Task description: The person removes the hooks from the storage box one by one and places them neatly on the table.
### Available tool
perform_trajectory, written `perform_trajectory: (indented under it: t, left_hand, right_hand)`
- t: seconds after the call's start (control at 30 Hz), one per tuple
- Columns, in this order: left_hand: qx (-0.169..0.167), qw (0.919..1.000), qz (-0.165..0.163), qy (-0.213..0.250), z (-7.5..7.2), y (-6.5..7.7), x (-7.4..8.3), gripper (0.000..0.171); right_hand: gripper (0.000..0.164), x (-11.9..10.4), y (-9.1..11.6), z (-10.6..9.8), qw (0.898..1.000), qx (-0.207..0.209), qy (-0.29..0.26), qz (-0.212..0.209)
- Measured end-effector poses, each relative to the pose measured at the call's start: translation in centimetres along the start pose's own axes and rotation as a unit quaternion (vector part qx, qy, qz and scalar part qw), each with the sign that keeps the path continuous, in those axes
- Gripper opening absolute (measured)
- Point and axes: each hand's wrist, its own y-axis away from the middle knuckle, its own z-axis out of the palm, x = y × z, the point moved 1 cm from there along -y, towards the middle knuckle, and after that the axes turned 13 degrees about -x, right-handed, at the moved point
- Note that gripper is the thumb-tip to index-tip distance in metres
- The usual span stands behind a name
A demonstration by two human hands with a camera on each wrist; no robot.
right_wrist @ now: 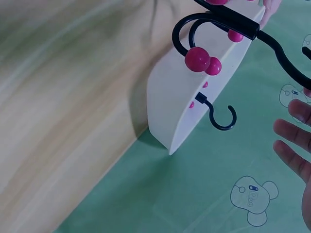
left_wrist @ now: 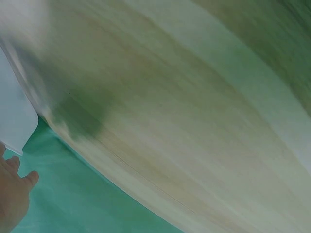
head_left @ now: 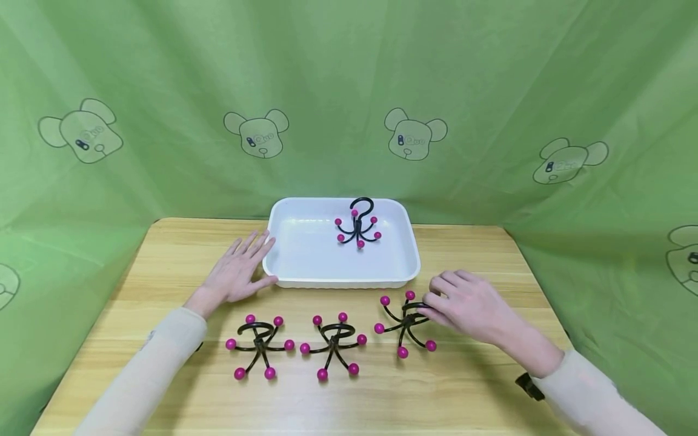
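Toward the right of the head view, my right hand (head_left: 466, 303) pinches the curved hook of a black claw hanger (head_left: 408, 321) with pink ball tips. The right wrist view shows that hanger (right_wrist: 243, 23) close up, its hook end at the fingers. My left hand (head_left: 237, 269) lies beside the white tray (head_left: 338, 283), fingers straight, touching its left edge. Inside the tray, toward its right side, stands another claw hanger (head_left: 357, 226), hook upward. Two more, a left hanger (head_left: 259, 343) and a middle hanger (head_left: 334, 343), stand on the table in front of the tray.
The wooden table (head_left: 382, 399) carries everything. A green curtain (head_left: 338, 72) with printed bear heads hangs close behind the tray and down both sides. A dark strap piece (head_left: 529, 386) shows under the right sleeve.
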Motion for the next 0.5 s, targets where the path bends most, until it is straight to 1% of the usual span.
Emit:
perform_trajectory:
  t: [0.17,0.27,0.5]
  left_hand:
    - [0.009,1.0000,0.003,0.000,0.1,0.0,-0.1,0.095]
    - [0.013,0.9999,0.006,0.000,0.1,-0.1,-0.1,0.095]
    - [0.005,1.0000,0.003,-0.001,0.0,-0.1,0.0,0.095]
  right_hand:
    - [0.052,-0.8,0.6,0.5,1.000,-0.023,-0.001,0.011]
    - [0.053,-1.3,0.9,0.9,1.000,-0.020,-0.004,0.013]
    - [0.056,-2.0,1.5,1.8,1.000,-0.014,-0.010,0.018]
